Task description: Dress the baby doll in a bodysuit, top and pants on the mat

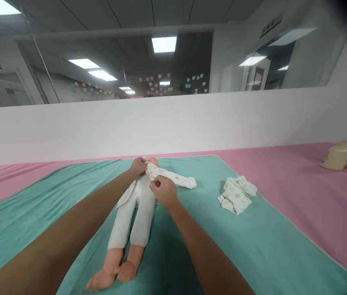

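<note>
Two bare hands are working over a doll [142, 192], which is lying on its back left of centre on a teal sheet [210, 233]. Its head is pointing to the far side and its bare feet [103, 278] are pointing toward the near edge. The doll is wearing white on its body and legs, and a pale, patterned top [178, 179] is lying open around its upper body, one sleeve stretching out to the right. The left hand [138, 165] is touching the top near the doll's shoulder; its fingertips are hiding, so I cannot tell whether they are gripping. The right hand [164, 190] is curling its fingers beside the doll's chest, nearer and apart from the left; whether it is pinching fabric, I cannot tell.

Well to the right, a crumpled patterned cloth [236, 196] is resting on the sheet. Pink fabric [308, 192] is showing beneath and beyond. At the far right, a pale yellow container [336, 158] is sitting beside a blurred tan shape. Beyond, a white wall [173, 127] is rising to glass panes, where heart-shaped stickers [159, 76] are showing.
</note>
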`<action>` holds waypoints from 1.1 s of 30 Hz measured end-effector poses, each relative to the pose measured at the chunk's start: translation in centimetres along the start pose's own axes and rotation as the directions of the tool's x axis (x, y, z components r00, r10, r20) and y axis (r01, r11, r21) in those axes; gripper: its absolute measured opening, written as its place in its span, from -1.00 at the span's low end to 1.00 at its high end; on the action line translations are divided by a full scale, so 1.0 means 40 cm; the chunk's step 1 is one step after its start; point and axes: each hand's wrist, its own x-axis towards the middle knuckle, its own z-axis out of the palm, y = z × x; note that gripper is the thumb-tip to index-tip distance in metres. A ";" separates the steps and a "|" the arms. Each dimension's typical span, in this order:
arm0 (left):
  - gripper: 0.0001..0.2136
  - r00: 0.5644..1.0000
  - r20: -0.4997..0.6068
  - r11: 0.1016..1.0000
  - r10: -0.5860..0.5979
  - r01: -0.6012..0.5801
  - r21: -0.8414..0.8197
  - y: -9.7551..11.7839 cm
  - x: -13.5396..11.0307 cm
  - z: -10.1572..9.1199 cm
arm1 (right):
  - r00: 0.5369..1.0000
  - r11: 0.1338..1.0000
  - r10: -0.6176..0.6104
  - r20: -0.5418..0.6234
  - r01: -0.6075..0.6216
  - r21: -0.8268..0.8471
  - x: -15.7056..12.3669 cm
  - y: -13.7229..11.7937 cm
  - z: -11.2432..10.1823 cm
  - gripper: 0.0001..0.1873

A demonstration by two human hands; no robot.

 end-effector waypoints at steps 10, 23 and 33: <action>-0.76 0.988 0.131 0.994 0.082 -0.090 0.057 0.024 -0.072 -0.037 | 0.974 0.935 0.027 0.226 -0.105 0.338 -0.015 -0.012 0.016 -0.69; -0.76 0.999 -0.039 1.000 0.021 -0.020 0.009 -0.008 -0.081 -0.112 | 0.885 0.894 -0.399 0.240 0.433 -0.113 -0.052 -0.025 0.008 -0.54; -0.71 0.993 0.110 0.997 0.034 -0.027 -0.067 -0.107 -0.115 -0.095 | 0.951 0.830 -0.223 0.213 0.300 -0.470 -0.049 -0.010 0.013 -0.89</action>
